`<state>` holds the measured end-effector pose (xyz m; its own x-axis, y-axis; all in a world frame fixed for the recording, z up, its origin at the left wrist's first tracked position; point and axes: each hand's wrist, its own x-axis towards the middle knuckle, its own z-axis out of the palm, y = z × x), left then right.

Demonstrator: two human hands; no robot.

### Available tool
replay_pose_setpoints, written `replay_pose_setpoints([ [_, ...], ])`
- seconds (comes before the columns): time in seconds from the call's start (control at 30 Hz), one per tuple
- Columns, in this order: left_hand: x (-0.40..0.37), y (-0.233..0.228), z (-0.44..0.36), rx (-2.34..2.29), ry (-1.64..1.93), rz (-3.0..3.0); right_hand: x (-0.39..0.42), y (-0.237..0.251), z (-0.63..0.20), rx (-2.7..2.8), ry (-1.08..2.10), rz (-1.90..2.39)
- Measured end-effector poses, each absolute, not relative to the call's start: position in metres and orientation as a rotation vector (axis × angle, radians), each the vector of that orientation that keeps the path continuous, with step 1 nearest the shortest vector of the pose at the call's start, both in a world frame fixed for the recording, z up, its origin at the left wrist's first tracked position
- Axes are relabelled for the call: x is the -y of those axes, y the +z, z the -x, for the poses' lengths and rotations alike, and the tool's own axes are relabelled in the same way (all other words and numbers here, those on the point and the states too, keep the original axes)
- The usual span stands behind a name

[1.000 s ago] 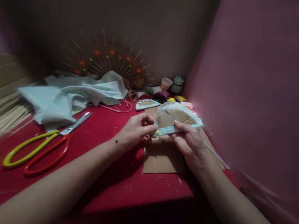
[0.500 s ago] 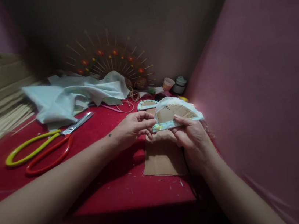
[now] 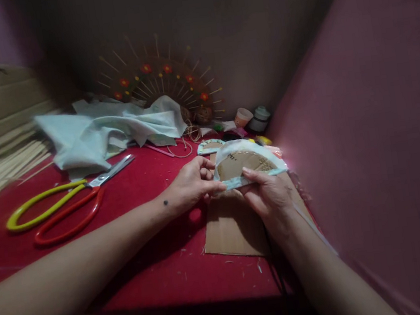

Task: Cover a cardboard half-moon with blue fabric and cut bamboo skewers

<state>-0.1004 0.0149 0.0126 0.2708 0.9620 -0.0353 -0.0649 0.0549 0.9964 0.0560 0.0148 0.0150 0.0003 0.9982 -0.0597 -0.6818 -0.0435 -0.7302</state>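
A half-round piece of cardboard (image 3: 243, 164) with pale blue cloth folded over its edges is held up between my hands. My right hand (image 3: 268, 193) grips it at the lower right, thumb on the front and fingers behind. At the lower left corner, my left hand (image 3: 194, 183) pinches the cloth-covered straight edge between thumb and fingers. Beneath the piece lies a flat cardboard sheet (image 3: 233, 227), partly in shadow. Behind it sits a smaller half-round piece (image 3: 210, 146) with a similar cloth rim, partly hidden.
Scissors (image 3: 97, 186) with one yellow and one red handle lie open on the red table (image 3: 153, 285). Crumpled pale cloth (image 3: 85, 136) and thin sticks (image 3: 12, 167) are at the left. A decorated fan shape (image 3: 160, 78), small cup (image 3: 243, 116) and jar (image 3: 260, 118) stand behind; a pink wall (image 3: 378, 128) rises right.
My left thumb and fingers have closed on the lower left corner of the half-round piece. The piece has shifted slightly, and the whole view has moved a little.
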Motion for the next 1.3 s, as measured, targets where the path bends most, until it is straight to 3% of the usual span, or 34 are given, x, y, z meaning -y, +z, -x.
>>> replay_pose_setpoints([
  [0.3, -0.033, 0.008, 0.117, -0.75, 1.069, -1.104, -0.013, 0.017, -0.062, 0.632, 1.483, 0.685],
  [0.6, -0.026, -0.002, 0.094, -0.499, 0.862, -0.891, -0.006, 0.012, -0.059, 0.654, 1.61, 0.679],
  [0.9, -0.014, 0.0, 0.099, -0.824, 0.817, -1.367, -0.003, 0.013, -0.057, 0.747, 1.665, 0.718],
  [1.1, -0.012, 0.012, 0.102, -0.506, 0.75, -1.012, -0.003, 0.011, -0.057, 0.696, 1.635, 0.723],
  [1.3, -0.023, 0.005, 0.103, -0.474, 0.765, -0.868, -0.005, 0.01, -0.059, 0.694, 1.618, 0.694],
])
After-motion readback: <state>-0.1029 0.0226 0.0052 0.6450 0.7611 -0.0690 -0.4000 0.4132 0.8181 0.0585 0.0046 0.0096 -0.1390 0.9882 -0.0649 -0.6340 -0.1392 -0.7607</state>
